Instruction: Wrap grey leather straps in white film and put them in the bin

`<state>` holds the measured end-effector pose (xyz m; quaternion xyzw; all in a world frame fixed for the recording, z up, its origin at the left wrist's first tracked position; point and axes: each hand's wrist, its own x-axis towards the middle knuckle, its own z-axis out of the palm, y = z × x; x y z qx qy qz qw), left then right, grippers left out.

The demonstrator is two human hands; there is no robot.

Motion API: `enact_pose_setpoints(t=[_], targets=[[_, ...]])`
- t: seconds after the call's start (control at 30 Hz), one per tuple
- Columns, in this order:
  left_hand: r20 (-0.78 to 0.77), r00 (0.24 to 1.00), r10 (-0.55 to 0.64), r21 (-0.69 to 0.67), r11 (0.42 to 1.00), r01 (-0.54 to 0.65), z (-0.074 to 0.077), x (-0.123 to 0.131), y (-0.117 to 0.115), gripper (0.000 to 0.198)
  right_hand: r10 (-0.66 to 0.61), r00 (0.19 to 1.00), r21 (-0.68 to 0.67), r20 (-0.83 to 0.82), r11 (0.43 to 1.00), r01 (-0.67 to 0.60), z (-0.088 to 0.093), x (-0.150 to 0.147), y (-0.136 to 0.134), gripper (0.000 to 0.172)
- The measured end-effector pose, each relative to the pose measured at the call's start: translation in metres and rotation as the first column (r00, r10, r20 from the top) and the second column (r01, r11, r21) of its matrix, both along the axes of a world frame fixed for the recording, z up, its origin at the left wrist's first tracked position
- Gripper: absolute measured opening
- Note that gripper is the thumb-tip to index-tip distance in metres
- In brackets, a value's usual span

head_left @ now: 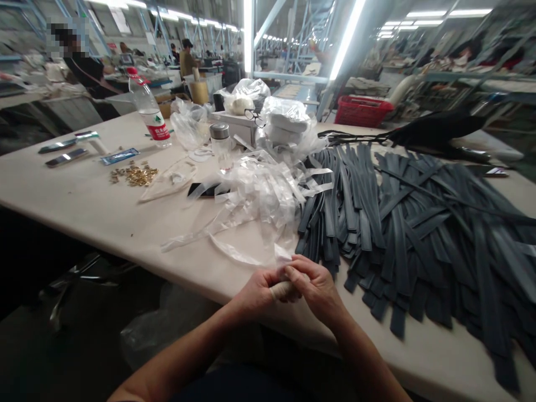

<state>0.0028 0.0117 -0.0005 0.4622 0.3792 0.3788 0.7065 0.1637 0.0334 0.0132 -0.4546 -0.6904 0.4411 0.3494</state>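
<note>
My two hands meet at the table's near edge, their fingertips pressed together. A small white piece of film or paper (pixel 282 255) stands up from between them. My left hand (pixel 258 289) is closed on its lower end, with a pale cover around one finger. Against it, the fingers of my right hand (pixel 317 285) pinch at the same piece; its lower part is hidden. Just beyond lies a loose heap of translucent plastic strips (pixel 268 190), one long strip curling toward my hands. A large pile of dark grey flat straps (pixel 402 223) spreads out on the right.
On the table (pixel 100 218) are brass-coloured metal pieces (pixel 142 174), a water bottle (pixel 154 123), a lidded clear jar (pixel 220 146), phones (pixel 66 157) and plastic bags (pixel 285 120). A red basket (pixel 362 110) stands behind. Other people (pixel 187 58) are in the background.
</note>
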Motion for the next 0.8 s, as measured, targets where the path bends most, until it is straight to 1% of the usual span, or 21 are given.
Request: enact_pose_setpoints(t=[0.07, 0.1, 0.13, 0.17, 0.2, 0.23, 0.27, 0.3, 0.33, 0.37, 0.4, 0.5, 0.57, 0.63, 0.7, 0.8], targets=[[-0.008, 1.000, -0.017, 0.008, 1.000, 0.017, -0.002, -0.001, -0.001, 0.040, 0.025, 0.998, 0.041, 0.050, 0.999, -0.027, 0.004, 0.006, 0.004, 0.031], [-0.008, 1.000, -0.011, 0.007, 1.000, 0.011, -0.003, -0.002, -0.001, 0.039, 0.008, 0.996, 0.088, 0.086, 0.996, -0.016, 0.006, 0.010, 0.008, 0.031], [-0.006, 1.000, -0.002, 0.002, 1.000, 0.002, -0.005, -0.002, -0.001, 0.038, -0.048, 0.989, 0.161, 0.141, 0.987, 0.025, 0.008, 0.016, 0.015, 0.031], [-0.003, 1.000, 0.015, -0.010, 1.000, -0.015, -0.006, -0.003, -0.001, 0.037, -0.146, 0.965, 0.250, 0.218, 0.964, 0.089, 0.009, 0.023, 0.023, 0.030], [0.004, 0.999, 0.035, -0.028, 0.999, -0.035, -0.008, -0.003, -0.001, 0.036, -0.273, 0.906, 0.331, 0.323, 0.930, 0.163, 0.010, 0.030, 0.033, 0.031], [0.016, 0.998, 0.055, -0.053, 0.997, -0.054, -0.009, -0.003, -0.001, 0.035, -0.398, 0.807, 0.391, 0.436, 0.892, 0.228, 0.011, 0.038, 0.044, 0.034], [0.032, 0.997, 0.071, -0.079, 0.995, -0.069, -0.010, -0.003, -0.001, 0.033, -0.492, 0.684, 0.426, 0.539, 0.859, 0.283, 0.011, 0.044, 0.055, 0.039], [0.048, 0.995, 0.090, -0.103, 0.991, -0.085, -0.010, -0.002, -0.001, 0.031, -0.539, 0.567, 0.433, 0.623, 0.841, 0.324, 0.011, 0.049, 0.066, 0.044], [0.063, 0.992, 0.105, -0.122, 0.988, -0.097, -0.011, -0.002, -0.001, 0.030, -0.548, 0.479, 0.419, 0.686, 0.835, 0.356, 0.010, 0.054, 0.077, 0.048], [0.076, 0.990, 0.118, -0.137, 0.985, -0.107, -0.012, -0.001, -0.001, 0.029, -0.539, 0.428, 0.397, 0.725, 0.836, 0.380, 0.010, 0.056, 0.088, 0.050], [0.089, 0.988, 0.129, -0.143, 0.983, -0.116, -0.013, -0.001, -0.001, 0.029, -0.528, 0.406, 0.378, 0.746, 0.837, 0.395, 0.010, 0.058, 0.097, 0.051], [0.121, 0.977, 0.174, -0.121, 0.980, -0.160, -0.019, 0.001, 0.000, 0.035, -0.494, 0.399, 0.325, 0.773, 0.847, 0.420, 0.010, 0.058, 0.118, 0.046], [0.131, 0.969, 0.208, -0.102, 0.975, -0.196, -0.025, 0.002, 0.000, 0.037, -0.470, 0.424, 0.280, 0.774, 0.855, 0.438, 0.010, 0.060, 0.130, 0.039], [0.122, 0.966, 0.226, -0.089, 0.972, -0.216, -0.030, 0.003, 0.001, 0.037, -0.452, 0.475, 0.231, 0.755, 0.861, 0.453, 0.009, 0.064, 0.140, 0.034], [0.110, 0.967, 0.229, -0.071, 0.972, -0.222, -0.033, 0.003, 0.002, 0.038, -0.445, 0.542, 0.185, 0.713, 0.865, 0.466, 0.009, 0.073, 0.148, 0.033], [0.111, 0.967, 0.227, -0.032, 0.974, -0.225, -0.034, 0.003, 0.003, 0.040, -0.446, 0.653, 0.134, 0.612, 0.872, 0.470, 0.014, 0.089, 0.151, 0.032]])
